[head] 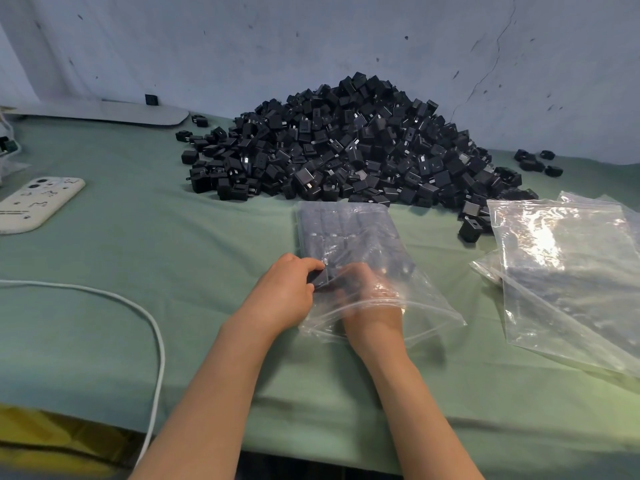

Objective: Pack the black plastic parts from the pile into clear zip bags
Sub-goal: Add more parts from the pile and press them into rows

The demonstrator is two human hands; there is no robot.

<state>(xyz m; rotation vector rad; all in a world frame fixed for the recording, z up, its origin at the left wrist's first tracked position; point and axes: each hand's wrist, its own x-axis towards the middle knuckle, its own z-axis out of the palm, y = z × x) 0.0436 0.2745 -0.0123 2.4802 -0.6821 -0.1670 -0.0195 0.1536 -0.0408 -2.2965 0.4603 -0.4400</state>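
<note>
The left hand [285, 289] is pinching a black part [320, 278] at the left edge of the zip bag [349, 230]. The right hand [369, 296] is lying inside it, blurred; its grip cannot be told.

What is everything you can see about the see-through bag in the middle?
The clear zip bag is thin, shiny, crinkly plastic lying flat on the green cloth, just in front of the pile. Its zip mouth faces the person and is open. Rows of black parts fill its far end. The right hand reaches inside, blurred through the plastic. The left hand is outside, pinching a black part at the bag's left edge.
</note>
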